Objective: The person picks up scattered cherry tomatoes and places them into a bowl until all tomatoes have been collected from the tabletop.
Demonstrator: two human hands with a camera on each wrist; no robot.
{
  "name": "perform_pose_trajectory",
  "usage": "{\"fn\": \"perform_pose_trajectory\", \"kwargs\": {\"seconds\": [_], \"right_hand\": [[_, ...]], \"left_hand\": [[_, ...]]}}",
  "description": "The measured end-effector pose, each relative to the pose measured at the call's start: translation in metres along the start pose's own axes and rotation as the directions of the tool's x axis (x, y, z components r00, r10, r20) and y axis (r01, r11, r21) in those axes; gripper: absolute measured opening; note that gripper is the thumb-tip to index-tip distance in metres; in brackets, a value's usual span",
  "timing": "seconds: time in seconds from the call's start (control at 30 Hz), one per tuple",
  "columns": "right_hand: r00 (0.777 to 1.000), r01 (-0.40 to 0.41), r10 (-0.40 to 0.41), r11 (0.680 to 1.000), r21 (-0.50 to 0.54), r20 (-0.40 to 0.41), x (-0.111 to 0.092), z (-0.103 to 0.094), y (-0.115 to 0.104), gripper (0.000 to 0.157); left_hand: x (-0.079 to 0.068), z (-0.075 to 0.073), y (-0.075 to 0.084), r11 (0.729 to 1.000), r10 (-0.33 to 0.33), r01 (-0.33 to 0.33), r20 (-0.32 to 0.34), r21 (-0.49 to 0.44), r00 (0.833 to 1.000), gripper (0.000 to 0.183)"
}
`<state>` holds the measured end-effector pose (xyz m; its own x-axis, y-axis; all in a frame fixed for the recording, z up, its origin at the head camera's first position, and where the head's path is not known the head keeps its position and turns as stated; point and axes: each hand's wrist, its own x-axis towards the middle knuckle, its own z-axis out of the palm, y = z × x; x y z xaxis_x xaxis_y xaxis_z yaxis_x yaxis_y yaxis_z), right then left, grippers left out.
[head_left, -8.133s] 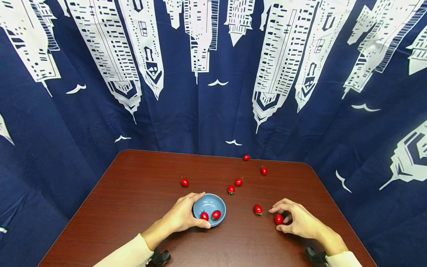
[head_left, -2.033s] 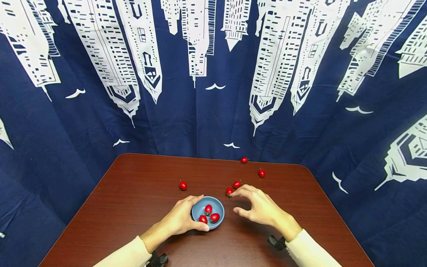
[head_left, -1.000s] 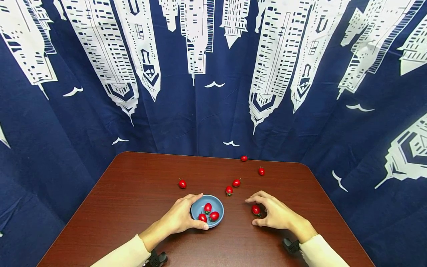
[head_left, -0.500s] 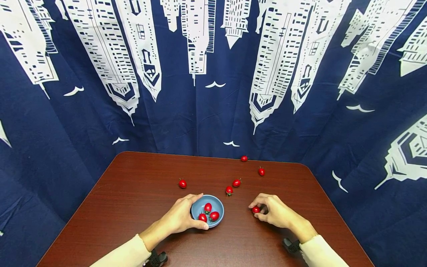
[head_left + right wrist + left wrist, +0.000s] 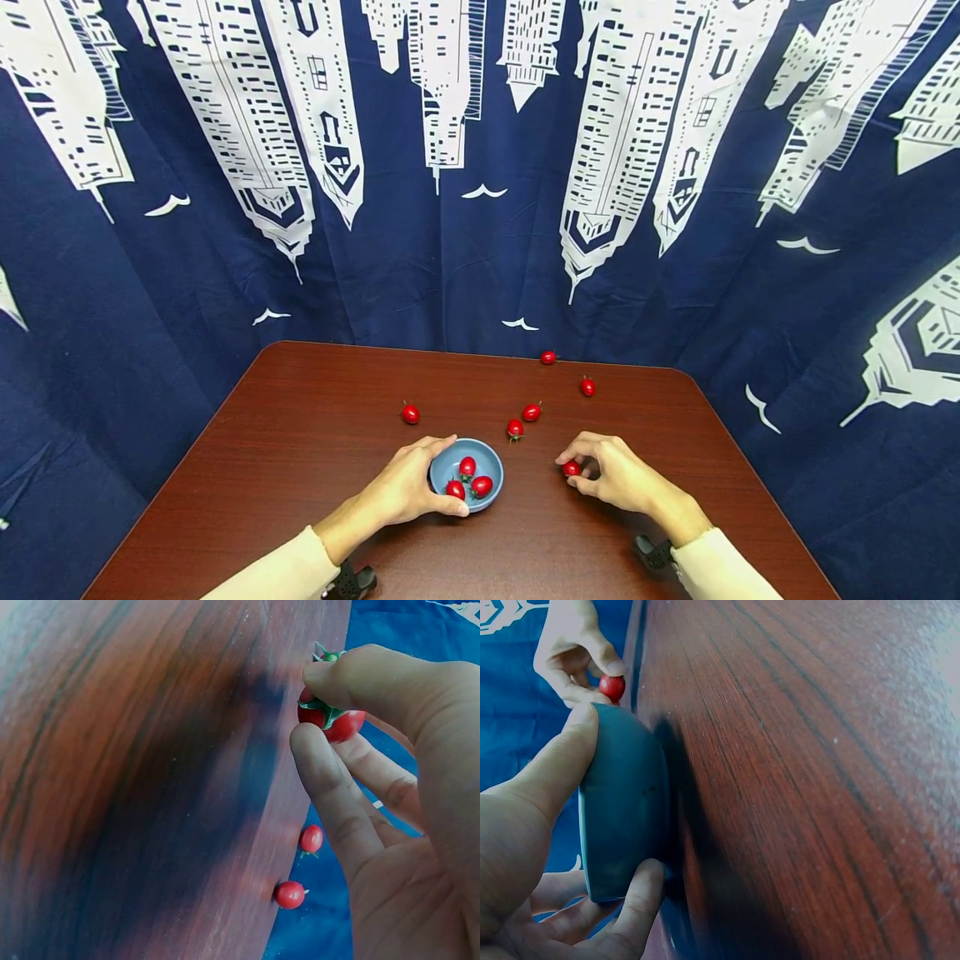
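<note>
My left hand (image 5: 416,483) holds a small blue bowl (image 5: 491,454) on the table, thumb at the near rim and fingers at the far side. Three red cherry tomatoes with green stems, one of them a tomato (image 5: 482,486) at the right, lie inside it. To the right of the bowl, my right hand (image 5: 626,477) pinches another cherry tomato (image 5: 345,726) between thumb and fingers. The left wrist view shows this pinched tomato (image 5: 612,688) beyond the bowl's outer wall (image 5: 626,810).
More cherry tomatoes lie loose on the brown table (image 5: 315,467): one left of centre (image 5: 410,413), a pair behind the bowl with a front tomato (image 5: 515,428) and a rear tomato (image 5: 532,412), and others near the back edge. A blue patterned cloth (image 5: 480,267) hangs behind.
The bowl went from two tomatoes to three. My right hand went to the tomato on the right, closed its fingers on it and shifted it slightly leftward. The left hand kept its grip.
</note>
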<state>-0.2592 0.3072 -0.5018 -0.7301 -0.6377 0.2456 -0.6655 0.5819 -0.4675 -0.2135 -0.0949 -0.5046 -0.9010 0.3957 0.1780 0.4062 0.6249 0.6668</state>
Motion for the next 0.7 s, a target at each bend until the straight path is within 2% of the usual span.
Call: {"fn": "perform_pose_trajectory", "kwargs": {"seconds": [0.7], "right_hand": [[0.997,0.077,-0.078,0.997,-0.024,-0.026,0.015,-0.003,-0.019,0.031]], "left_hand": [[-0.002,-0.001,0.001,1.0,0.011,-0.011,-0.003,0.008,1.0,0.113]]}}
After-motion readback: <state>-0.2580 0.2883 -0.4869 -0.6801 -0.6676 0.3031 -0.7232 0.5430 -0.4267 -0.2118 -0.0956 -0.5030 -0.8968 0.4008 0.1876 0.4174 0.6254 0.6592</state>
